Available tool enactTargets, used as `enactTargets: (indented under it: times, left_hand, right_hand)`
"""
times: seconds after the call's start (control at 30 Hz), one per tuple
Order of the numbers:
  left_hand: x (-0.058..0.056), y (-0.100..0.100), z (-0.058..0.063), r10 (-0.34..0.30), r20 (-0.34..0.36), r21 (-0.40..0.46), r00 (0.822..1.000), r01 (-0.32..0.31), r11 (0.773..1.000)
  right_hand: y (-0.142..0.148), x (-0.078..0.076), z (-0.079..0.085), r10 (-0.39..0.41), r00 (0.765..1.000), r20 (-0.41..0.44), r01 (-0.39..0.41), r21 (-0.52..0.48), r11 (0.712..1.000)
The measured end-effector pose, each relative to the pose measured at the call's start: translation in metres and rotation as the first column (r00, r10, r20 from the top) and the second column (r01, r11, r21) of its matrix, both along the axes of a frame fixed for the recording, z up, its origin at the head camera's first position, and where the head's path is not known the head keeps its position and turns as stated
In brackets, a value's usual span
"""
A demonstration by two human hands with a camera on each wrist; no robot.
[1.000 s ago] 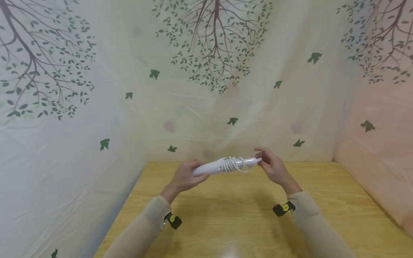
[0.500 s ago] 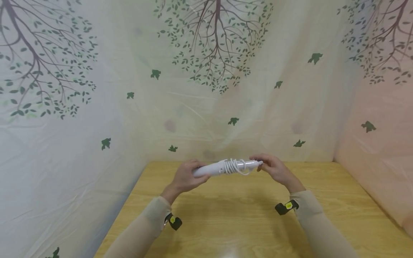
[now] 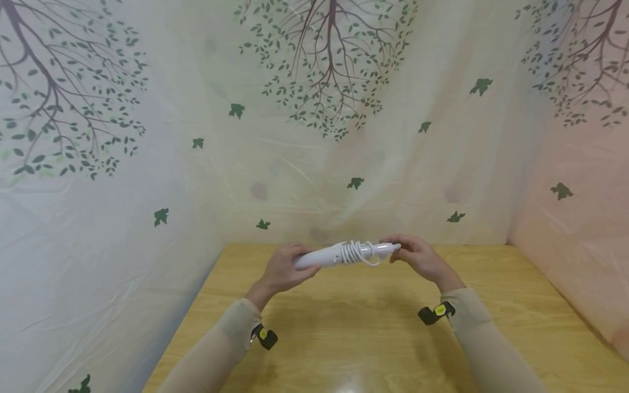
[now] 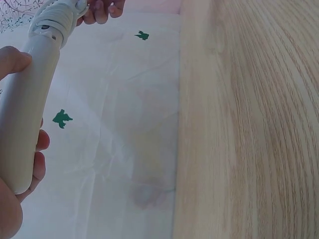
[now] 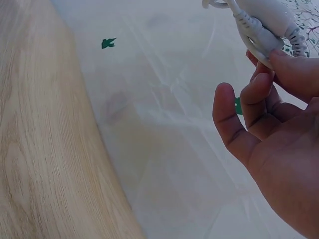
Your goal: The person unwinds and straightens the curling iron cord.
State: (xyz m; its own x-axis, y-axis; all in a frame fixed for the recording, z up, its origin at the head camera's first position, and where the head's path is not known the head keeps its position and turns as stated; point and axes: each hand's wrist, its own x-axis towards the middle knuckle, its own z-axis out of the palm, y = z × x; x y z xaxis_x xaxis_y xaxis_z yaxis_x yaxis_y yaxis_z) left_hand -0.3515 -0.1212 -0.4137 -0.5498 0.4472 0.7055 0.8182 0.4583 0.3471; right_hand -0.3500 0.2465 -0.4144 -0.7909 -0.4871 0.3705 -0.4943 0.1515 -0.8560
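- Nearest up, with a clock face laid over the head view: beige sleeves are seen at 7 [image 3: 211,352] and 4 o'clock [image 3: 493,349], left and right arm.
- A black camera is strapped at each wrist, left [image 3: 268,340] and right [image 3: 428,316]. A yellow label is stuck on both, left [image 3: 263,334] and right [image 3: 440,310]; some printing seems to be there, but it's too tiny to be read.
- Left hand [image 3: 282,270], about 7 o'clock: thick end of the white wand [image 3: 320,256] is gripped, fingers curled round one side, thumb on the other.
- Wand itself is held up over the table around 5 o'clock, tilted slightly, narrow end towards 3. White cord [image 3: 351,252] is wound round its middle. A small dark mark can be spotted on the collar there, can't be made out.
- Right hand [image 3: 421,259], 4 o'clock: the cord's moulded end is pinched by thumb and fingertip beside the wand's narrow tip, other fingers loosely bent.
- Wood-grain table [image 3: 368,338] is spread below, at 6.
- Farthest, pale sheeting [image 3: 304,158] is hung, printed with green leaves [image 3: 356,183] and trees [image 3: 331,43] at 10, 12 and 2.
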Motion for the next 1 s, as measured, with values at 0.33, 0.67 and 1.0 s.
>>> enactTargets:
  times: [0.33,0.67,1.0]
  left_hand:
    - [0.002,0.000,-0.002,0.004,0.031,-0.014,1.000,-0.003,1.000]
    - [-0.001,0.000,-0.002,-0.015,0.043,-0.022,0.999,0.016,1.000]
    - [0.000,0.000,0.002,-0.036,-0.003,0.001,0.999,0.036,0.999]
  right_hand:
    - [0.006,-0.003,-0.003,0.147,0.989,-0.016,-0.148,-0.027,0.989]
    - [0.020,-0.003,0.001,0.092,0.995,-0.043,-0.090,0.040,0.995]
    - [0.018,-0.005,-0.005,0.222,0.974,-0.037,-0.225,-0.153,0.962]
